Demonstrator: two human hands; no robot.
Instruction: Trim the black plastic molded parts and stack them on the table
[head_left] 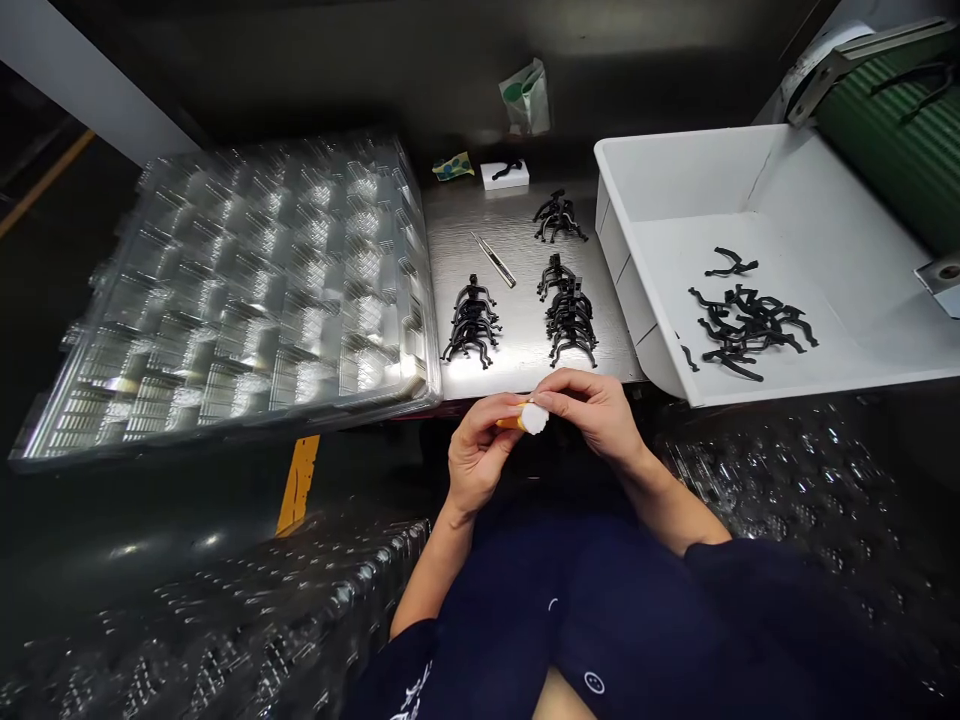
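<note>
In front of my body, just off the near edge of the metal bench, my left hand (478, 455) is closed around a small yellow object with a white end (533, 418). Its exact kind is unclear. My right hand (592, 412) pinches at the upper edge of that white end with thumb and forefinger; whether something tiny lies between them cannot be seen. Beyond my hands, black molded plastic parts stand in rows on the bench, one group (472, 325) at the left and another group (571, 320) at the right.
Stacked clear plastic trays (300, 290) cover the left side. A white bin (652, 300) with loose black parts (750, 325) stands at the right, beside a green conveyor belt (885, 130). A metal craft knife (495, 262), a white block (504, 177) and a plastic packet (526, 98) lie farther back.
</note>
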